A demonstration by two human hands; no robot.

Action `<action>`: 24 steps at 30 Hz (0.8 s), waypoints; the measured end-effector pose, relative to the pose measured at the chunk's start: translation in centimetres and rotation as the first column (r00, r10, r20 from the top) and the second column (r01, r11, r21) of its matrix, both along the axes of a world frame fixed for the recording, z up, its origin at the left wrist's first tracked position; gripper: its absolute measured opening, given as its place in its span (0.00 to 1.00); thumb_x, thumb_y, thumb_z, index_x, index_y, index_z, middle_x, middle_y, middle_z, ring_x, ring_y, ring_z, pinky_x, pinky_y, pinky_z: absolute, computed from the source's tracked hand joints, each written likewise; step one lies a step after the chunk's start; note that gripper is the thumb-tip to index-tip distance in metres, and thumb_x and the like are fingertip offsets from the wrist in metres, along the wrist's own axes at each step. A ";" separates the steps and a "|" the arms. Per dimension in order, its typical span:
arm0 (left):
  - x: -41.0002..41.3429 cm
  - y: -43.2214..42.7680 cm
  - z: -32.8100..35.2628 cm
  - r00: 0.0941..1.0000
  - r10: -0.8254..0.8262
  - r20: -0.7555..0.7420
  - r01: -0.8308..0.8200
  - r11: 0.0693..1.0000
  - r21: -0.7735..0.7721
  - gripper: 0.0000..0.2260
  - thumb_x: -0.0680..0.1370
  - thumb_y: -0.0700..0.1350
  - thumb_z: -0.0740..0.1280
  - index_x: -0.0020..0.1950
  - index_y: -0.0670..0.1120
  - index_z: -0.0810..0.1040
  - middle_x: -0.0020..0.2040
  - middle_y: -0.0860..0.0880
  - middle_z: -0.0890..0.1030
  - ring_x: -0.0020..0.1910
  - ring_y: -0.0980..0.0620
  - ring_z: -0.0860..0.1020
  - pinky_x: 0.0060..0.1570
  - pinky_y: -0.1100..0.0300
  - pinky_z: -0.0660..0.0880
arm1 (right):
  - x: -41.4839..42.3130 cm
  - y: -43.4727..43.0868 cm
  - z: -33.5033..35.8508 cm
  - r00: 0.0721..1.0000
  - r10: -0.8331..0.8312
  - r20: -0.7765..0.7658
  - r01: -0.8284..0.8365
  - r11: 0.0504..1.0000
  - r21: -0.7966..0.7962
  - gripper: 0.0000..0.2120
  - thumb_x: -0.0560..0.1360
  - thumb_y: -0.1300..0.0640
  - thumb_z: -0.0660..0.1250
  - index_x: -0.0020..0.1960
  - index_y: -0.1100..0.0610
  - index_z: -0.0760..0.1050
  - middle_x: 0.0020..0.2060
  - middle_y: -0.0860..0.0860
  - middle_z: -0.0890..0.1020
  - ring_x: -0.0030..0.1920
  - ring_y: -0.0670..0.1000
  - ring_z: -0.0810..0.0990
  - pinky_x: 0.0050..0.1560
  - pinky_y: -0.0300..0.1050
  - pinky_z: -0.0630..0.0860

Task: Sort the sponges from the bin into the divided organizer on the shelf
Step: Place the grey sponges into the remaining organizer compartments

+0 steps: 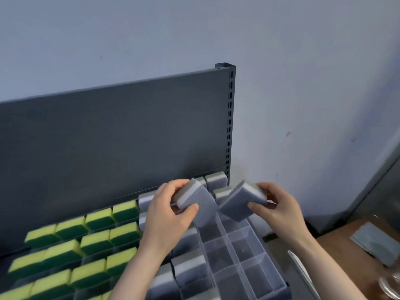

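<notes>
My left hand grips a grey sponge with a white layer, tilted above the clear divided organizer on the shelf. My right hand holds a second grey sponge, also tilted, its lower corner nearly touching the first. Both hover over open compartments at the organizer's right side. Grey sponges stand upright in the compartments to the left of those, and at the back. Rows of yellow-green sponges fill the left part. The bin is out of view.
A dark grey shelf back panel with a slotted upright rises behind the organizer. A pale wall stands beyond. At the lower right is a brown wooden surface with a grey cloth-like sheet and a glass item.
</notes>
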State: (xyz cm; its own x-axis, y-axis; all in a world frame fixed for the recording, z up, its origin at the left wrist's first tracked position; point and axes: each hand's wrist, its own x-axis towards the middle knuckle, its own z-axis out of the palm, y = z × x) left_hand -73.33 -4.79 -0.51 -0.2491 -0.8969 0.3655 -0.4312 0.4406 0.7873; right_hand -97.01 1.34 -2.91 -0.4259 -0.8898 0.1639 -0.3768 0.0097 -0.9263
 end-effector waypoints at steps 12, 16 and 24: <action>-1.5 -0.2 -2.0 0.937 -0.095 0.336 0.082 0.995 0.051 0.18 0.69 0.47 0.73 0.52 0.63 0.70 0.50 0.65 0.73 0.50 0.66 0.73 0.45 0.70 0.70 | -2.8 -1.7 -1.6 0.953 0.230 -0.198 -0.205 0.969 0.137 0.22 0.63 0.67 0.73 0.45 0.41 0.75 0.41 0.41 0.82 0.42 0.40 0.79 0.42 0.32 0.75; -1.8 -0.6 -1.8 0.864 -0.153 0.480 0.144 0.988 0.055 0.16 0.69 0.49 0.71 0.53 0.62 0.71 0.51 0.67 0.72 0.52 0.64 0.72 0.51 0.64 0.72 | -2.9 -3.1 0.0 0.812 0.415 -0.410 -0.309 0.902 0.301 0.20 0.64 0.62 0.73 0.51 0.44 0.77 0.44 0.38 0.79 0.45 0.42 0.77 0.46 0.35 0.71; -4.0 -2.5 -0.2 0.696 -0.230 0.680 0.222 0.970 0.100 0.16 0.68 0.48 0.68 0.55 0.58 0.74 0.53 0.59 0.76 0.53 0.54 0.74 0.48 0.58 0.73 | -1.7 -5.9 2.7 0.464 0.614 -0.639 -0.347 0.789 0.506 0.13 0.65 0.57 0.70 0.50 0.52 0.78 0.44 0.47 0.81 0.44 0.50 0.75 0.39 0.41 0.67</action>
State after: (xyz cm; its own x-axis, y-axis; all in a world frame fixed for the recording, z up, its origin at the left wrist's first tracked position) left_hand -77.35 -7.25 -0.73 -0.6220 -0.7830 0.0059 -0.7400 0.5903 0.3223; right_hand -98.72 -4.54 -0.16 0.2449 -0.9659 -0.0834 -0.9330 -0.2114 -0.2914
